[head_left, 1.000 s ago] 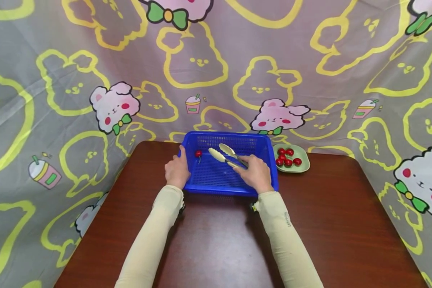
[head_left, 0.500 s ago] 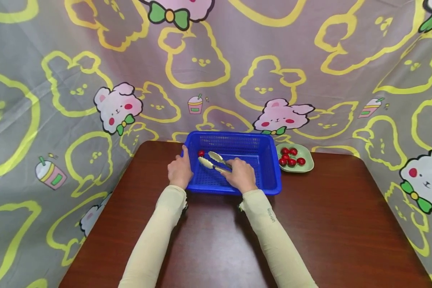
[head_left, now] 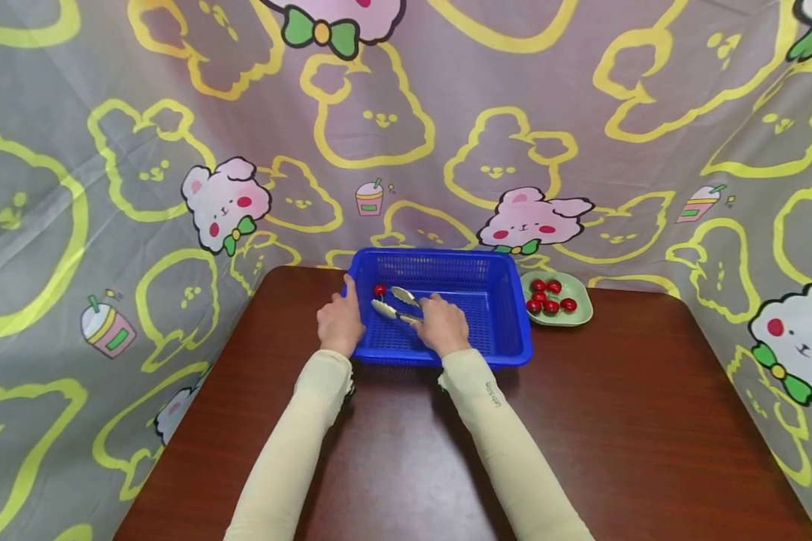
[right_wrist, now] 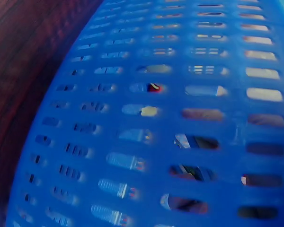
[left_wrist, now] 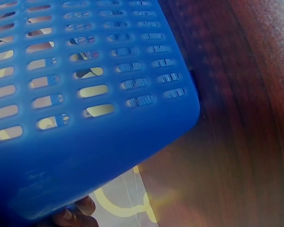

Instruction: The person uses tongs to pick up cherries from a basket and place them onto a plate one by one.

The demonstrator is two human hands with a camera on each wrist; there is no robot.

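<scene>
A blue perforated plastic basket [head_left: 446, 361] stands at the back of the table. My left hand [head_left: 339, 324] grips its left rim; in the left wrist view, fingertips [left_wrist: 80, 213] show under the rim. Inside, my right hand [head_left: 444, 324] holds a pair of tongs with cream scalloped tips [head_left: 383, 308]. The tips are spread apart, just in front of a red cherry [head_left: 379, 289] near the basket's left side. Through slots in the basket wall [right_wrist: 236, 127], the right wrist view shows a bit of the red cherry [right_wrist: 154, 87] and a cream tong tip [right_wrist: 149, 111].
To the right of the basket sits a pale green plate [head_left: 577, 315] with several red cherries [head_left: 551, 307] on it. The brown wooden table [head_left: 616, 421] ends at a patterned cloth [head_left: 406, 135] hanging behind and at both sides.
My right hand has moved left with the tongs, bringing their tips from mid-basket to close by the cherry. My left hand stays on the rim. The view has shifted slightly.
</scene>
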